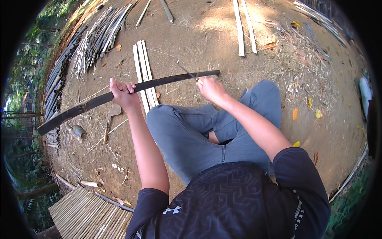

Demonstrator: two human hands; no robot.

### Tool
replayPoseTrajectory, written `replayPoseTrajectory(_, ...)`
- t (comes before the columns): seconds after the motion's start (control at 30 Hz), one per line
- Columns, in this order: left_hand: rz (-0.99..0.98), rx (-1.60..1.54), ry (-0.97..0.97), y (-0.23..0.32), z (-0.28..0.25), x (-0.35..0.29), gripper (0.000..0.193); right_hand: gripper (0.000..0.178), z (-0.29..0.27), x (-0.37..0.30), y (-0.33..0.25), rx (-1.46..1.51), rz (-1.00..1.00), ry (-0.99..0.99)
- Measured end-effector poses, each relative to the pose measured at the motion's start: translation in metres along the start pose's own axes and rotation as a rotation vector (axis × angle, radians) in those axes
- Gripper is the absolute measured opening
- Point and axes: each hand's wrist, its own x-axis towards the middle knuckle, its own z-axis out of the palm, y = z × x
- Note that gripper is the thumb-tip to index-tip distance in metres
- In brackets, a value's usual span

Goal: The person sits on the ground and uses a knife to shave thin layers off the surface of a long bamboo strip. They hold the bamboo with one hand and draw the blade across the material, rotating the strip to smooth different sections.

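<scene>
A long, dark split-bamboo strip lies slantwise in front of me, its near end low at the left and its far end beyond my right hand. The fingers of my left hand are wrapped round it near its middle. My right hand is closed on the handle of a thin-bladed knife. The blade points up and to the left and crosses the strip near its right end. Whether the edge bites into the bamboo is too small to tell. Most of the handle is hidden in my fist.
I sit cross-legged on bare earth. Pale bamboo slats lie just past the strip, with two more slats farther off. A curved-bladed tool and a bottle lie at the left. Bamboo piles stand farther left; a slatted bamboo platform is at lower left.
</scene>
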Motion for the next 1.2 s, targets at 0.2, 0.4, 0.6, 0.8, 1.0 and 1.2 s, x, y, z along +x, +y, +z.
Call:
replayPoseTrajectory(0.2,-0.029,-0.008,-0.11,0.001,0.007,0.008,0.04,0.032,-0.001,0.034,0.084,-0.136,0.289,-0.023)
replayPoseTrajectory(0.4,-0.077,-0.008,-0.286,0.0,0.033,0.006,0.04,0.039,0.03,0.017,0.165,0.202,0.268,0.118)
replayPoseTrajectory(0.6,-0.044,0.112,-0.44,0.003,0.103,-0.013,0.04,0.032,-0.006,-0.001,0.138,0.905,0.416,-0.005)
replayPoseTrajectory(0.8,-0.149,0.273,-0.722,0.012,0.153,-0.011,0.05,0.032,-0.077,-0.042,0.143,1.271,0.41,-0.027)
replayPoseTrajectory(1.0,0.116,0.329,-1.075,0.01,0.178,-0.005,0.067,0.032,-0.107,-0.083,0.171,1.566,0.259,0.01)
replayPoseTrajectory(1.2,0.201,0.191,-0.479,0.011,0.154,-0.037,0.035,0.03,-0.086,-0.074,0.159,1.214,0.266,0.176)
